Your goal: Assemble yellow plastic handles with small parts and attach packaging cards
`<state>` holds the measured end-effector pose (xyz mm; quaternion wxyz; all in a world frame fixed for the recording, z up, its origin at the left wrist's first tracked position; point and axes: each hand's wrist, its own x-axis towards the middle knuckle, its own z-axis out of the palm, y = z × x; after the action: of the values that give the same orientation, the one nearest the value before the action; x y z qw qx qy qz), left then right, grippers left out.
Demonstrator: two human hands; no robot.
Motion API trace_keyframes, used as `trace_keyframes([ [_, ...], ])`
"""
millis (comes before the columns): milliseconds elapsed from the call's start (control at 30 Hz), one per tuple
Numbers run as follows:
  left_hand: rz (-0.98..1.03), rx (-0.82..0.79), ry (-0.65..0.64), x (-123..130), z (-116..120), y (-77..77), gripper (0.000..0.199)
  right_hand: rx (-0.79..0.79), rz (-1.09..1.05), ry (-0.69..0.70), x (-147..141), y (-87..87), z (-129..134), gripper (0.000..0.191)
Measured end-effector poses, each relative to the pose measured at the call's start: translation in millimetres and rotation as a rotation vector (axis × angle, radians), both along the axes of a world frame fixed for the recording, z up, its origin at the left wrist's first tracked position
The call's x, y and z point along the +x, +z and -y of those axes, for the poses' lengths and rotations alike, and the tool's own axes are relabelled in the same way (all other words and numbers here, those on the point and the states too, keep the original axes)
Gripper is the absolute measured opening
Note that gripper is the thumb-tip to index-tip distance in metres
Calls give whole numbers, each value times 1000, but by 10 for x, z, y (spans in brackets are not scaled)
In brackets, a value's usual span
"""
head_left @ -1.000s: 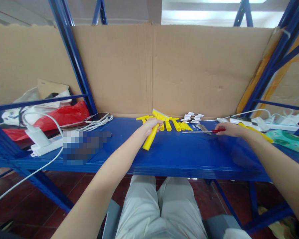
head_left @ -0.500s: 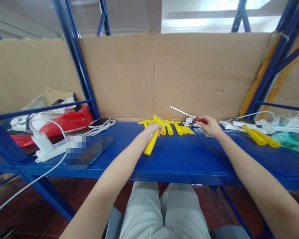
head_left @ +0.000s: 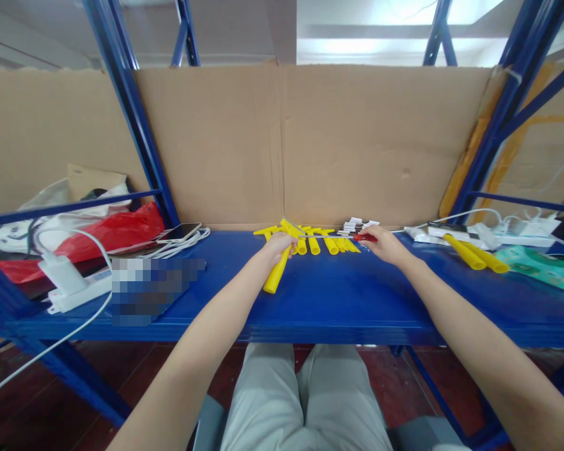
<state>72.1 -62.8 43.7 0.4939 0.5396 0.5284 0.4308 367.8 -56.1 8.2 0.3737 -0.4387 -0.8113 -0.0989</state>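
My left hand (head_left: 281, 244) is closed round a yellow T-shaped scraper (head_left: 276, 275), its handle slanting down toward me. In my right hand (head_left: 384, 245) is a screwdriver (head_left: 363, 238), gripped by its red handle. The screwdriver's thin metal shaft points left, and its tip reaches the scraper's head beside my left fingers; I cannot tell whether it touches a screw. Behind my left hand lie several more yellow T-shaped scrapers (head_left: 314, 245). Small flat yellow pieces (head_left: 349, 245) rest to their right, with a pile of black-and-white strips (head_left: 356, 224) behind.
Two yellow tubes (head_left: 470, 254) lie at the right by a green packet (head_left: 538, 264) and a white power strip (head_left: 529, 240). At the left are a phone (head_left: 181, 232), white cables (head_left: 188, 243), a charger (head_left: 64, 274) and a red bag (head_left: 115, 233). Cardboard (head_left: 207, 144) stands behind the blue shelf (head_left: 338, 300).
My right hand has brought the screwdriver left and levelled it, so its tip now meets the scraper's head. My left hand keeps its hold. The view has shifted slightly.
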Motion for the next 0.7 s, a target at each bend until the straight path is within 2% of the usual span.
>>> trace_keyframes([
  [333, -47, 7, 46, -9, -63, -32, 27, 44, 37, -24, 74, -13, -32, 14],
  [700, -21, 11, 28, -7, -61, -28, 24, 30, 74, -47, 49, 5, -7, 15],
])
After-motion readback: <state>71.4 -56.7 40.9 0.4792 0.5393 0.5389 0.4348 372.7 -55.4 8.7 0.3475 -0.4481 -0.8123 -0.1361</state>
